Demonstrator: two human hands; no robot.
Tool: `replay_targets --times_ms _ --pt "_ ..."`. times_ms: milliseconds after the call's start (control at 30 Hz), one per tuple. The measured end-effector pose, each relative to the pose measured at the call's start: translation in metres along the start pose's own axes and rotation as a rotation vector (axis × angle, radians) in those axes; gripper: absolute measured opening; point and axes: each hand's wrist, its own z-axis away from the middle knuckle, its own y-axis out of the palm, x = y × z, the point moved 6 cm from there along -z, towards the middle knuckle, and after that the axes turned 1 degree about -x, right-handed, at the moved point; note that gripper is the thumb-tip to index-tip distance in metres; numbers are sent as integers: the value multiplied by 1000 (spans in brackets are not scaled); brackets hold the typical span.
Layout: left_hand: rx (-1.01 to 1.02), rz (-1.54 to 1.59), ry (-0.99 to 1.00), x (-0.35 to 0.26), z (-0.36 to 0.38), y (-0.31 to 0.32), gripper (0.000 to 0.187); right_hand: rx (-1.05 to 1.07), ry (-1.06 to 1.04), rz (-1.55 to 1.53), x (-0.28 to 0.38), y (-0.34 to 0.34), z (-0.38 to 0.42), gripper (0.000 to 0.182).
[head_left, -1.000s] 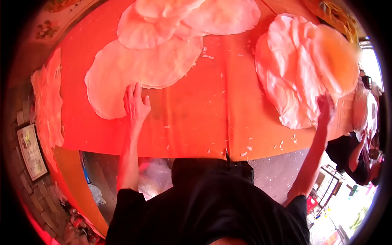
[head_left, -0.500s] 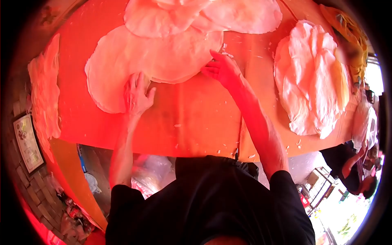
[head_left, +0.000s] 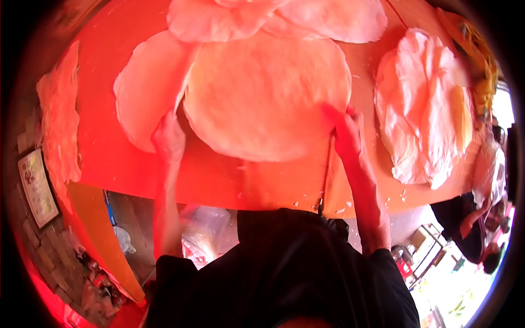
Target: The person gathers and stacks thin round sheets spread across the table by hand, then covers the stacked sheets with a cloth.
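A large, thin, round sheet, like flatbread, lies in front of me on the orange-red tabletop. My right hand pinches its lower right edge, partly blurred. A second thin sheet lies to its left, its inner side raised in a narrow fold. My left hand is closed on the low end of that fold; its fingertips are partly hidden. More overlapping sheets are spread along the far side, touching the top of the round one.
A crumpled heap of similar sheets lies at the right, beside yellow cloth. More thin sheets hang over the left edge. White scraps dot the near edge. Another person is at the far right.
The round sheet has slid right and toward me, separating from the left sheet, whose inner edge is raised. My right hand has moved right and nearer; my left hand has closed.
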Motion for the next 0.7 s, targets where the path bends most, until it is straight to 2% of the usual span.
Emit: replay_targets --times_ms 67,100,133,167,200,233,267,333,400,433,467,500,533,600,633,667,700 --pt "21 20 93 0 2 -18 23 -63 49 135 -10 -34 27 24" --pt "110 -46 38 9 14 -22 22 -123 79 203 -11 -56 42 24" --pt "127 4 120 15 25 -23 23 -213 21 276 0 -73 53 23" --pt "468 -61 -337 -12 19 -33 31 -211 -11 401 18 -96 61 23" --pt "138 42 202 -49 17 -46 25 -205 -38 526 44 -116 67 22" --pt "181 47 274 -73 16 -50 27 -350 -114 573 82 -137 78 18" --pt "283 81 246 -91 17 -48 28 -375 -168 484 115 -156 88 15" --pt "490 109 178 -120 30 -45 31 -359 -379 768 181 -214 99 15" --pt "548 209 210 -148 42 -44 33 -473 -544 848 252 -293 132 20" --pt "576 254 220 -162 47 -44 34 -523 -628 888 290 -306 153 23" --pt "540 317 289 -182 48 -48 37 -693 -573 1199 322 -287 176 20" --pt "507 378 357 -203 47 -53 40 -879 -668 1381 338 -237 200 12" --pt "472 442 425 -224 49 -58 43 -1069 -758 1564 343 -195 218 11" --pt "506 472 422 -253 49 -61 44 -929 -1025 1759 329 -225 209 6" --pt "497 500 447 -262 51 -58 45 -899 -729 2074 311 -251 197 17" --pt "488 526 470 -272 52 -57 45 -849 -744 2171 284 -255 180 10" --pt "555 534 402 -282 51 -60 41 -797 -763 2266 257 -258 165 5"
